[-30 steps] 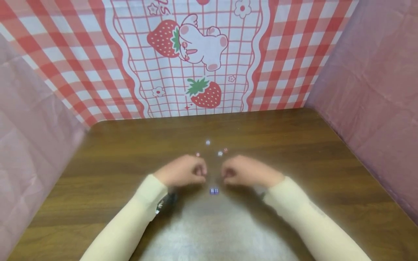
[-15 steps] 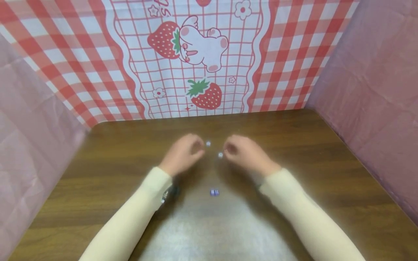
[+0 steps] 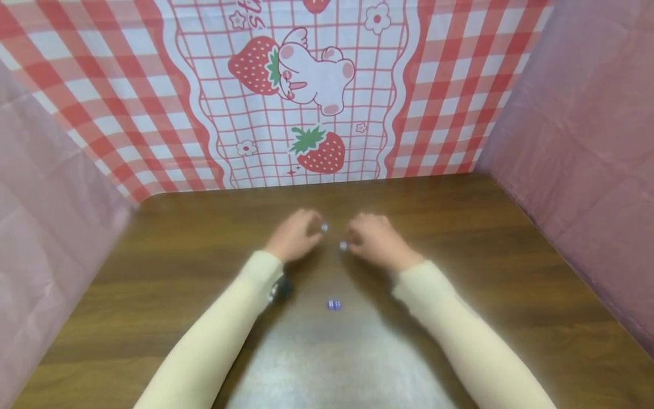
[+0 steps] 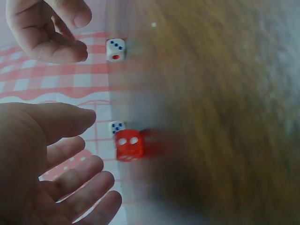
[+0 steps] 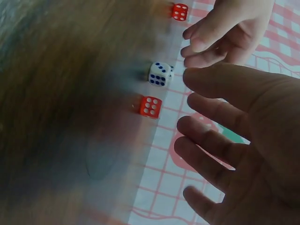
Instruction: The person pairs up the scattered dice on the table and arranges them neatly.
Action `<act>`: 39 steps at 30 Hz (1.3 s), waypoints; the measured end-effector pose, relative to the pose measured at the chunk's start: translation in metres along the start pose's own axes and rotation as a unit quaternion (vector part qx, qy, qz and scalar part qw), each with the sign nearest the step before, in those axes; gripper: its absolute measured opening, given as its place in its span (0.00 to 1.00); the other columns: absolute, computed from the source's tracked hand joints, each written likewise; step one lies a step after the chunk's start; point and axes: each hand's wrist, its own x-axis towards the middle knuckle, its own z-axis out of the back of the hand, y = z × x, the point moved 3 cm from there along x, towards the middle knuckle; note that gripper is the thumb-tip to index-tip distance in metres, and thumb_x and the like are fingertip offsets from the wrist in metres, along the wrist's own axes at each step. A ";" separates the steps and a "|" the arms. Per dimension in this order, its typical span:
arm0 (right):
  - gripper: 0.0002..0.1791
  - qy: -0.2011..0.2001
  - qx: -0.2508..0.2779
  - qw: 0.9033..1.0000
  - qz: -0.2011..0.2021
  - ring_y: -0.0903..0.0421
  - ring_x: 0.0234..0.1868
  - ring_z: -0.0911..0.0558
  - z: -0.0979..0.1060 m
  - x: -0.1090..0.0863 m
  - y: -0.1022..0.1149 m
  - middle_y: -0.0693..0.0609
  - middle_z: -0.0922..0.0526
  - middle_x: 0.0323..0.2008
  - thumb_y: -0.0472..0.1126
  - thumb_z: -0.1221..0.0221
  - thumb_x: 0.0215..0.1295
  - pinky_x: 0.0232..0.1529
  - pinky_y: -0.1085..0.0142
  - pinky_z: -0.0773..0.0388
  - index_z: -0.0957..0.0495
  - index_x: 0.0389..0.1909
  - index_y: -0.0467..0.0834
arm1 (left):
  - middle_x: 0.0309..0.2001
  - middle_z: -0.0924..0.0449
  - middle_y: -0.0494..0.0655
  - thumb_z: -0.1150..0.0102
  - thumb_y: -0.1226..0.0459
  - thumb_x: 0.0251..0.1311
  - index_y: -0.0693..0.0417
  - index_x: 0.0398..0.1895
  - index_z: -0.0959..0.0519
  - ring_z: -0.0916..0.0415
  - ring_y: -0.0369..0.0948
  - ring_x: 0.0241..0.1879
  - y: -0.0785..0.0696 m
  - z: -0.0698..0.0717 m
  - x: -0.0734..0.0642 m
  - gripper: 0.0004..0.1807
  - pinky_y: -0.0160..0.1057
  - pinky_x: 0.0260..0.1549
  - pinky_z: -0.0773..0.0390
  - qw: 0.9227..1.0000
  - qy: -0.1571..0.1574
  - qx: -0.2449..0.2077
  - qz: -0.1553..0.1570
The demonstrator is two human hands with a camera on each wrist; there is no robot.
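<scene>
My left hand [image 3: 296, 236] is low over the table, fingers loosely bent and holding nothing. In the left wrist view a red die [image 4: 130, 146] sits just beyond its fingertips, partly covering a white die [image 4: 117, 127]. My right hand [image 3: 380, 241] mirrors it, thumb and fingers apart around no object. Beside its fingertips in the right wrist view are a white die [image 5: 159, 74] and a red die [image 5: 151, 107]. From the head, one white die [image 3: 324, 227] shows at the left fingertips and another white die [image 3: 343, 246] at the right; both red dice are hidden there.
Two blue dice [image 3: 334, 305] lie side by side on the wooden table [image 3: 460, 318], nearer the person. A strawberry-print checked cloth [image 3: 317, 102] hangs along the back edge. Pink cloths [image 3: 577, 130] hang at both sides.
Both hands moved away from the person, from behind the dice to beside them, covering the red dice in the head view. The blue pair keeps its place.
</scene>
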 end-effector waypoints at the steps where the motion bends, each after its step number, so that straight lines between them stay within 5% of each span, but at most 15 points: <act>1: 0.13 0.004 -0.011 1.000 0.006 0.55 0.44 0.26 -0.003 0.001 0.001 0.57 0.22 0.38 0.47 0.32 0.53 0.60 0.48 0.36 0.20 0.39 0.51 | 0.56 0.27 0.45 0.38 0.58 0.58 0.48 0.59 0.29 0.30 0.42 0.55 0.002 -0.003 0.002 0.25 0.47 0.57 0.29 1.000 0.005 0.003 -0.001; 5: 0.15 0.019 -0.057 0.998 0.022 0.49 0.54 0.27 -0.011 0.003 0.002 0.52 0.21 0.46 0.48 0.32 0.53 0.69 0.39 0.59 0.20 0.42 0.53 | 0.58 0.28 0.47 0.38 0.57 0.58 0.47 0.63 0.31 0.30 0.43 0.56 0.009 -0.013 0.009 0.29 0.48 0.56 0.29 1.000 0.022 0.019 -0.002; 8: 0.17 0.026 -0.082 0.996 0.023 0.45 0.58 0.29 -0.015 0.002 0.002 0.49 0.22 0.50 0.48 0.32 0.53 0.69 0.39 0.68 0.20 0.45 0.53 | 0.58 0.28 0.48 0.38 0.58 0.58 0.48 0.63 0.30 0.30 0.44 0.55 0.008 -0.016 0.013 0.28 0.48 0.56 0.29 0.999 0.024 0.033 0.003; 14: 0.12 0.019 -0.081 0.996 0.018 0.46 0.56 0.28 -0.016 -0.002 0.002 0.51 0.20 0.45 0.50 0.33 0.53 0.69 0.40 0.67 0.19 0.38 0.53 | 0.51 0.22 0.47 0.37 0.59 0.57 0.49 0.53 0.23 0.27 0.43 0.49 0.001 -0.015 0.019 0.20 0.46 0.52 0.26 0.998 0.021 0.051 0.022; 21: 0.09 0.019 -0.073 0.997 0.024 0.49 0.53 0.27 -0.016 0.000 0.003 0.54 0.20 0.40 0.53 0.33 0.54 0.70 0.41 0.64 0.21 0.31 0.54 | 0.43 0.18 0.43 0.37 0.59 0.57 0.46 0.45 0.19 0.23 0.36 0.24 0.001 -0.014 0.026 0.12 0.38 0.31 0.20 0.996 0.033 0.020 0.083; 28: 0.09 0.014 -0.076 0.997 0.017 0.48 0.55 0.29 -0.017 0.004 0.002 0.53 0.22 0.42 0.51 0.33 0.53 0.70 0.42 0.65 0.22 0.30 0.55 | 0.34 0.20 0.41 0.36 0.57 0.56 0.47 0.39 0.19 0.24 0.37 0.21 -0.001 -0.012 0.027 0.09 0.37 0.25 0.22 0.994 0.041 0.024 0.095; 33: 0.09 0.007 -0.069 0.997 0.018 0.50 0.51 0.28 -0.016 0.005 0.001 0.54 0.23 0.39 0.48 0.32 0.52 0.68 0.43 0.49 0.22 0.30 0.54 | 0.33 0.20 0.40 0.36 0.57 0.56 0.47 0.39 0.19 0.24 0.38 0.22 -0.002 -0.012 0.026 0.09 0.37 0.24 0.22 0.994 0.051 0.016 0.098; 39: 0.09 0.006 -0.030 1.000 0.006 0.56 0.41 0.27 -0.014 0.005 -0.001 0.56 0.24 0.36 0.45 0.33 0.53 0.49 0.58 0.26 0.21 0.35 0.52 | 0.34 0.21 0.40 0.37 0.56 0.56 0.46 0.39 0.21 0.24 0.38 0.22 -0.005 -0.004 0.021 0.10 0.38 0.27 0.23 0.995 0.027 -0.010 0.094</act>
